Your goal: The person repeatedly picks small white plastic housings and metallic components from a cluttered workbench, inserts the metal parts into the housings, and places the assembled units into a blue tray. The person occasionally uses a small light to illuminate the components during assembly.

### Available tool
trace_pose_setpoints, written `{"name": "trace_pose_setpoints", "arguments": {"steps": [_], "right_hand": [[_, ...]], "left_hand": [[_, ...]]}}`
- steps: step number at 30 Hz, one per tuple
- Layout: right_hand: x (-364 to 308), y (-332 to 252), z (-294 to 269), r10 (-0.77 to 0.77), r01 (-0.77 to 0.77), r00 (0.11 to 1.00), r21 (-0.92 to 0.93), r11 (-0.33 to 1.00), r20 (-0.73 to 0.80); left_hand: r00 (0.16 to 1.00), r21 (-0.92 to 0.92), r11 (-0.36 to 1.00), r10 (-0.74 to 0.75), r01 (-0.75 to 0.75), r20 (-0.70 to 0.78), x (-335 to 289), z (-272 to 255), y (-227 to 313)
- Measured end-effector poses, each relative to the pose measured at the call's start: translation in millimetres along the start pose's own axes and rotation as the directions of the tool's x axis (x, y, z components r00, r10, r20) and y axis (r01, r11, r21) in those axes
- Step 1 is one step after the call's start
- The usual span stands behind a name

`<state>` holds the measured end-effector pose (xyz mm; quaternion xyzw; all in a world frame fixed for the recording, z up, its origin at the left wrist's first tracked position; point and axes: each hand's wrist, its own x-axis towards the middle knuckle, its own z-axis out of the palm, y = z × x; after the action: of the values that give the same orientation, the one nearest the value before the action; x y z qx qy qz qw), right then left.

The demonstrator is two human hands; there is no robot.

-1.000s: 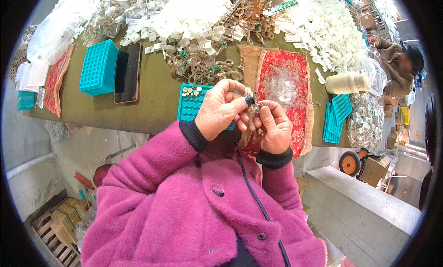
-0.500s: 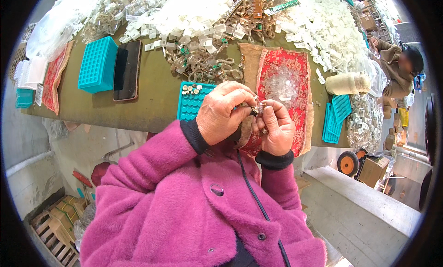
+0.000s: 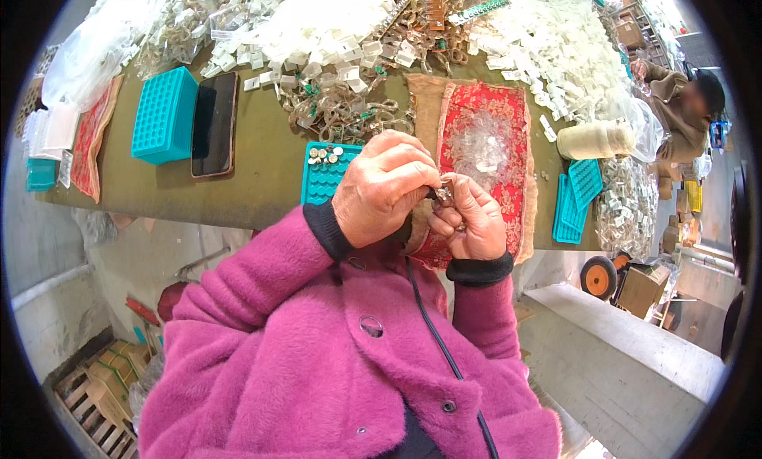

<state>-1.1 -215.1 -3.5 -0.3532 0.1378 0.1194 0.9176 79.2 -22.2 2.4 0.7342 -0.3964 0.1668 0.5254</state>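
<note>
Both hands meet over the near edge of the work table, fingertips pinched around a small shiny part (image 3: 444,193) too small to name. My left hand (image 3: 384,190) is closed, its thumb and index finger at the part's left side. My right hand (image 3: 476,222) grips the part from the right, its other fingers curled in. Behind the hands lies a red patterned cloth pad (image 3: 508,113) with small clear pieces (image 3: 482,148) on it. A teal tray (image 3: 320,185), partly covered by my left hand, carries several small round pieces (image 3: 324,154).
A heap of coiled brownish strands (image 3: 341,113) and a large pile of white plastic pieces (image 3: 548,54) cover the far table. Leftward are a phone (image 3: 214,125) and a teal tray stack (image 3: 164,113). Rightward stand a cream roll (image 3: 595,140) and teal trays (image 3: 573,201). A person (image 3: 675,109) sits far right.
The fingertips have drawn closer together around the small part, and my right hand's fingers have curled in more. The view has shifted slightly.
</note>
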Motion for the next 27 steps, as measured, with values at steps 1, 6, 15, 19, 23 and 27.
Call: {"name": "trace_pose_setpoints", "arguments": {"steps": [1,6,15,19,23,27], "right_hand": [[0.3,0.5,-0.1,-0.022,0.022,1.0,-0.004,1.0,-0.009],[2.2,10.2,1.0,-0.274,0.27,0.962,-0.175,0.947,-0.003],[10.8,8.7,-6.3,-0.371,0.379,0.926,-0.16,0.912,0.074],[11.5,9.8,-7.3,-0.335,0.333,0.942,-0.169,0.927,0.019],[8.4,9.7,-3.6,-0.413,0.36,0.91,-0.423,0.832,-0.036],[2.6,11.2,7.8,-0.491,0.378,0.871,-0.635,0.673,-0.001]], "left_hand": [[1.0,-0.025,1.0,-0.01,0.01,-0.003,-0.9,0.8,1.7],[0.893,-0.317,0.836,-0.404,0.449,0.199,-6.9,-0.1,8.2],[0.531,-0.687,-0.025,-0.614,0.727,0.584,-4.6,-7.8,-6.7],[0.697,-0.727,0.274,-0.614,0.629,0.372,4.3,4.1,-7.9],[0.954,-0.017,0.954,-0.299,0.298,-0.013,3.6,0.8,-1.7],[0.945,-0.141,0.936,-0.311,0.323,0.099,-2.5,-5.7,5.4]]}}
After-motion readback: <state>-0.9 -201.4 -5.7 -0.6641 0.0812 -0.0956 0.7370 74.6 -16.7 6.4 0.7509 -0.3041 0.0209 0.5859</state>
